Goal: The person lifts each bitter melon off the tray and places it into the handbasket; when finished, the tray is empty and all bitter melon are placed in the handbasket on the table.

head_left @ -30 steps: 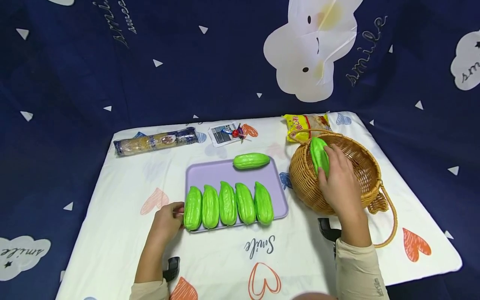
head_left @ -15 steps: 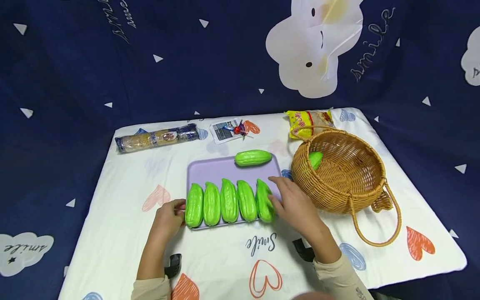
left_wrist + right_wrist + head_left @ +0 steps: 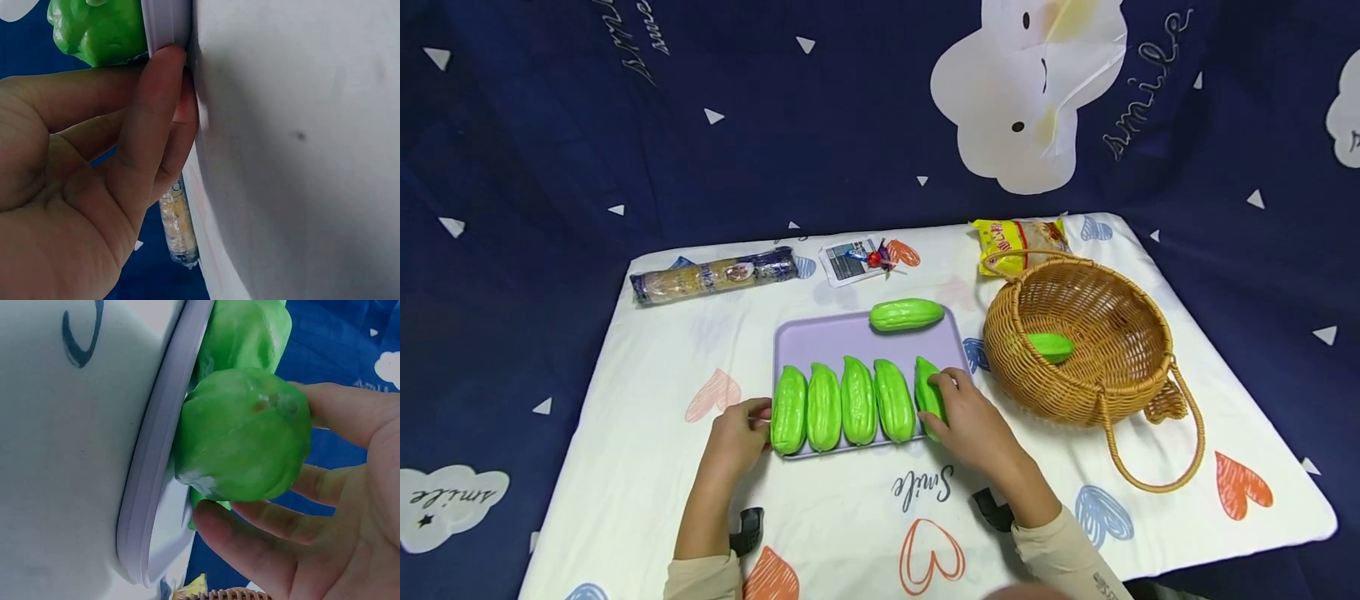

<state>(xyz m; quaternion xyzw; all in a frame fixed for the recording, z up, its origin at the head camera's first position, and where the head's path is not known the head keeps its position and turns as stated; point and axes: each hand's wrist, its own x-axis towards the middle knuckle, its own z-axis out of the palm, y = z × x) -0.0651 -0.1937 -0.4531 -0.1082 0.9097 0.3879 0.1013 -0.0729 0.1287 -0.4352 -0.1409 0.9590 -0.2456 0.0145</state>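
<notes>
On a light purple tray (image 3: 820, 337) lies a row of several ridged green bitter melons (image 3: 857, 400), side by side along the near edge. One more bitter melon (image 3: 907, 315) lies crosswise at the tray's far right. My left hand (image 3: 736, 437) holds the tray's left edge; in the left wrist view, fingertips (image 3: 164, 65) press on its rim. My right hand (image 3: 976, 423) grips the rightmost bitter melon (image 3: 240, 434) of the row, thumb on one side and fingers on the other. A wicker basket (image 3: 1037, 387) to the right has a bitter melon (image 3: 1052, 347) inside.
Along the table's far edge lie a long clear-wrapped package (image 3: 715, 277), a flat packet (image 3: 848, 262) with a small red-topped item on it, and a yellow bag (image 3: 1007, 242) behind the basket. The basket's handle (image 3: 1191, 467) hangs onto the table at right.
My right hand has let go of a bitter melon in the basket, moved left to the tray and taken hold of the rightmost one there. My left hand stays at the tray's edge.
</notes>
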